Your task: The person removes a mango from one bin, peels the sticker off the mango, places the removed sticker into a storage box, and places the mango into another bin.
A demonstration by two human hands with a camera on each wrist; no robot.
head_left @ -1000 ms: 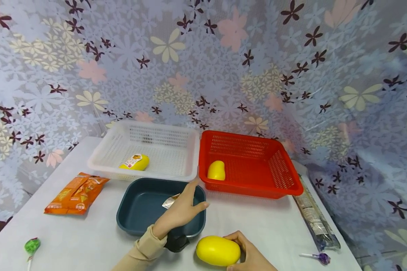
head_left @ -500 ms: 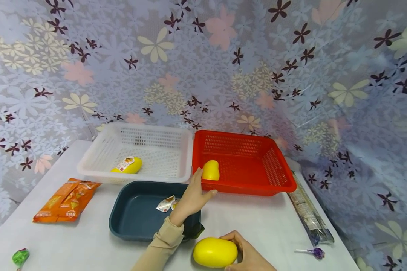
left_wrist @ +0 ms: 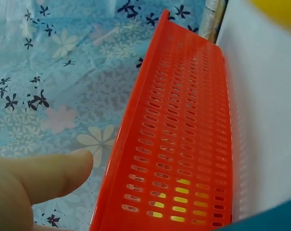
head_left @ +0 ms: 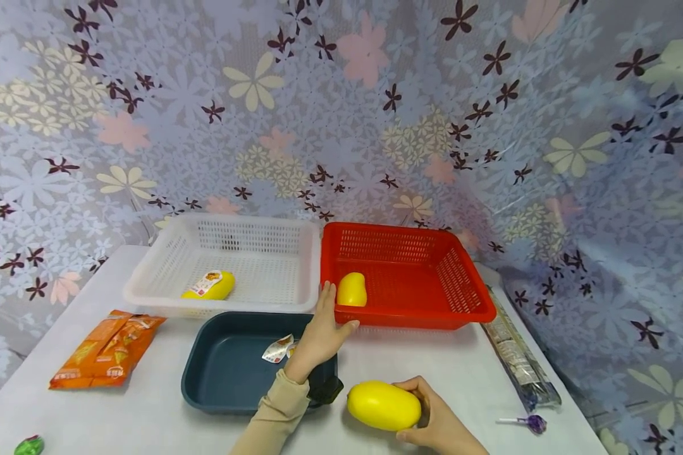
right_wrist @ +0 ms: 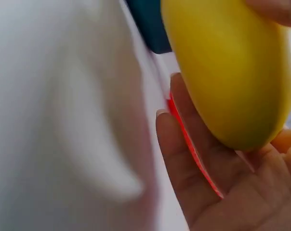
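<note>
My right hand (head_left: 441, 420) grips one end of a large yellow mango (head_left: 384, 406), close over the table at the front. In the right wrist view the smooth mango (right_wrist: 227, 72) lies between thumb and fingers, with two fingers stretched out beside it. My left hand (head_left: 319, 335) reaches over the right side of the dark blue-green tray (head_left: 227, 376). Its straight fingertips are right at the near left corner of the red basket (head_left: 415, 319), thumb spread aside. A smaller yellow mango (head_left: 351, 291) sits inside that basket, showing through the slots in the left wrist view.
A white basket (head_left: 279, 306) at the back left holds a yellow fruit (head_left: 219, 287) with a label. Peeled-looking labels (head_left: 276, 349) lie in the tray. An orange snack bag (head_left: 105, 351), a green lollipop (head_left: 30, 445), a purple lollipop (head_left: 535, 424) and a long clear packet (head_left: 518, 347) lie around.
My left hand has moved forward and right, from over the tray to the red basket's corner. The right hand has shifted the large mango slightly right and forward. The head view has turned a little.
</note>
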